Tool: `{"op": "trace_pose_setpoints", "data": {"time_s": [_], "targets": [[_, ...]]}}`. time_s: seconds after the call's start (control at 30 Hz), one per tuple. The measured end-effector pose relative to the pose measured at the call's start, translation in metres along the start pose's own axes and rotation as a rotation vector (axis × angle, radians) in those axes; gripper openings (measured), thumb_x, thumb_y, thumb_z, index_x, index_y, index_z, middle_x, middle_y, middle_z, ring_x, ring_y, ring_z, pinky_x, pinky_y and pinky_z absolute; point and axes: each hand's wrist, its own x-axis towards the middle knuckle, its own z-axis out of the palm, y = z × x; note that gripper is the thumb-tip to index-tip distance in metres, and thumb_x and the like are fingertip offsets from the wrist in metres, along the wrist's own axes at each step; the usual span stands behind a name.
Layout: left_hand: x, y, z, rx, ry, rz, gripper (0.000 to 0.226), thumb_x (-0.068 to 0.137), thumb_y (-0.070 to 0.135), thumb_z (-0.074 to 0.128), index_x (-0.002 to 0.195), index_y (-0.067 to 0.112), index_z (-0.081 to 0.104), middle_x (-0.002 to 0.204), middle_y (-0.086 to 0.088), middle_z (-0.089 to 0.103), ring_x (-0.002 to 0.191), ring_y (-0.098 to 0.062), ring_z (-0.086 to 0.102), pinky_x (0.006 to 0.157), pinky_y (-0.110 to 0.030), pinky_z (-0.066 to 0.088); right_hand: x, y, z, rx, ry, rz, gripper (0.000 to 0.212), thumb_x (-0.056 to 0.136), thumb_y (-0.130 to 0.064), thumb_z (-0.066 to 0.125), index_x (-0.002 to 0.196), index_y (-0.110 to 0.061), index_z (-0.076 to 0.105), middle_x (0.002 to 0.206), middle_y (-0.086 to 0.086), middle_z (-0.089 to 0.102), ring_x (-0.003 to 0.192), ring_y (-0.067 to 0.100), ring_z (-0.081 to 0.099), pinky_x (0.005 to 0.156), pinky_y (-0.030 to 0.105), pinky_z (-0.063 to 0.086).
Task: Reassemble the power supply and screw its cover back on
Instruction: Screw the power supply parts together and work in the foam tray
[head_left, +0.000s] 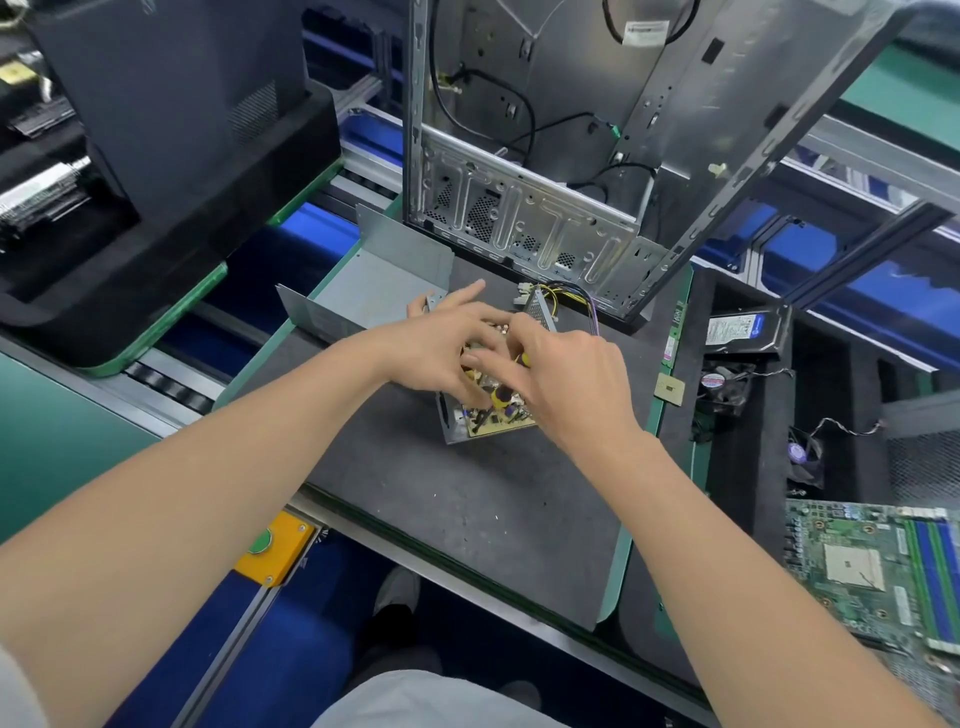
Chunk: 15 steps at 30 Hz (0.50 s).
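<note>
My left hand (441, 348) lies spread over the open power supply (451, 418) on the grey mat (467, 509), my right hand (566, 379) curls into it, grip unclear; I'd seat the circuit board (501, 423) flat before fetching the cover (384, 275) behind-left.

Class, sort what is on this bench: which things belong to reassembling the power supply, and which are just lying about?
Belongs to the job: open power supply; its grey cover, off, beside it; left hand and right hand over it.
Lying about: computer case; hard drive; fan; motherboard.
</note>
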Motion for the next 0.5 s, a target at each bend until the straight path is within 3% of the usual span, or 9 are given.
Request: {"op": "trace_pose_setpoints", "data": {"time_s": [0.07,0.13,0.23,0.3,0.37,0.43,0.5], "targets": [[-0.005,0.000,0.005,-0.080,0.021,0.055,0.038,0.063,0.055,0.091,0.088,0.062,0.063,0.148,0.039,0.039,0.153,0.004,-0.018,0.115,-0.063,-0.016,0.001,-0.002,0.001,-0.089,-0.037,0.051,0.076,0.088,-0.083,0.016,0.104,-0.021,0.058,0.074,0.009,0.070,0.077,0.041,0.068,0.062,0.039,0.036],[-0.008,0.003,0.012,-0.111,0.097,0.061,0.041,0.059,0.059,0.092,0.084,0.067,0.061,0.140,0.038,0.050,0.153,0.007,-0.014,0.117,-0.059,-0.021,0.000,-0.005,-0.001,-0.094,-0.063,0.034,0.076,0.090,-0.079,0.010,0.110,-0.020,0.053,0.080,0.009,0.071,0.079,0.042,0.069,0.063,0.041,0.039],[-0.009,0.001,0.016,-0.094,0.176,0.076,0.026,0.068,0.056,0.086,0.071,0.063,0.062,0.124,0.045,0.053,0.155,0.006,-0.003,0.120,-0.059,-0.017,-0.003,-0.003,-0.009,0.092,-0.078,-0.033,0.043,0.105,-0.061,0.029,0.103,-0.021,0.043,0.078,-0.001,0.064,0.074,0.039,0.062,0.062,0.042,0.040],[-0.009,-0.003,0.015,-0.082,0.157,0.099,0.018,0.074,0.060,0.077,0.069,0.063,0.061,0.119,0.048,0.051,0.156,0.003,-0.004,0.120,-0.058,-0.018,-0.004,0.003,-0.016,0.247,-0.125,-0.106,0.015,0.103,-0.036,0.051,0.104,-0.022,0.050,0.091,-0.005,0.058,0.079,0.029,0.059,0.069,0.045,0.048],[-0.010,-0.008,0.012,-0.095,0.145,0.118,0.021,0.079,0.057,0.079,0.069,0.054,0.061,0.121,0.049,0.049,0.157,0.001,-0.008,0.120,-0.059,-0.018,-0.002,0.006,-0.022,0.298,-0.191,-0.188,0.015,0.094,-0.013,0.059,0.108,-0.017,0.062,0.099,-0.004,0.057,0.083,0.020,0.056,0.078,0.045,0.050],[-0.010,-0.010,0.012,-0.094,0.163,0.159,0.023,0.080,0.053,0.082,0.069,0.055,0.062,0.127,0.047,0.050,0.156,0.002,-0.011,0.120,-0.054,-0.021,0.003,0.008,-0.025,0.290,-0.197,-0.193,0.014,0.094,-0.011,0.067,0.107,-0.013,0.070,0.094,0.001,0.064,0.082,0.021,0.058,0.079,0.042,0.050],[-0.008,-0.009,0.013,-0.099,0.221,0.210,0.023,0.075,0.054,0.085,0.069,0.052,0.063,0.133,0.040,0.053,0.156,0.002,-0.009,0.120,-0.047,-0.022,0.009,0.006,-0.027,0.228,-0.216,-0.150,0.016,0.096,-0.029,0.073,0.103,-0.014,0.072,0.087,0.003,0.067,0.084,0.026,0.064,0.077,0.041,0.049]]}}
